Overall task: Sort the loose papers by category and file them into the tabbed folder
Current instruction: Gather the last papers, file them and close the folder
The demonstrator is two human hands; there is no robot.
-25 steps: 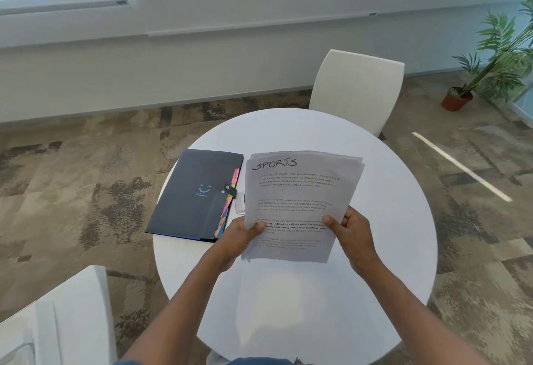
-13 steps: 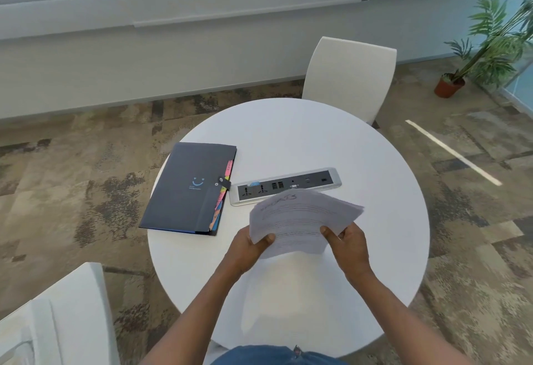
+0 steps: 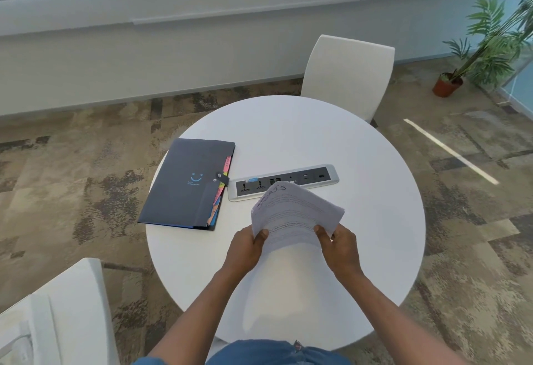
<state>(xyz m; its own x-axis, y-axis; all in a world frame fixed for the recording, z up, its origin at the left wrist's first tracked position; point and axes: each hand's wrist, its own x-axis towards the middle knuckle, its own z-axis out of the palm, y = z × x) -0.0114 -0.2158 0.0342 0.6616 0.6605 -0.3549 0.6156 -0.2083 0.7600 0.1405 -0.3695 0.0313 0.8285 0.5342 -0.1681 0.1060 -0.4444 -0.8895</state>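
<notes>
**A:** We saw the left hand (image 3: 248, 246) gripping the near left corner of the sheaf of papers (image 3: 294, 214), thumb curled over the top sheet. What did we have on the other side?

**B:** The right hand (image 3: 340, 246) pinched the near right corner in the same way, thumb on top, fingers underneath. The papers rose away from both hands, tilted up and forward, held above the round white table (image 3: 375, 220) rather than lying on it.

**A:** We could read the handwritten heading "SPORTS" along the far upper edge of the top sheet, with printed lines below it that were too small for us to make out.

**B:** The far edge of the sheaf overlapped, in our view, the near side of the silver power strip (image 3: 302, 178) set into the tabletop.

**A:** And the tabbed folder (image 3: 184, 183) lay flat and closed to the left of the hands, near the table's left edge, well apart from the papers. Its dark cover was fastened by a snap strap, and coloured tabs showed along its right side, just beside the strip's left end.

**B:** Beyond the table we noted a white chair (image 3: 349, 73), and a potted plant (image 3: 490, 47) stood on the carpet at the far right.
</notes>
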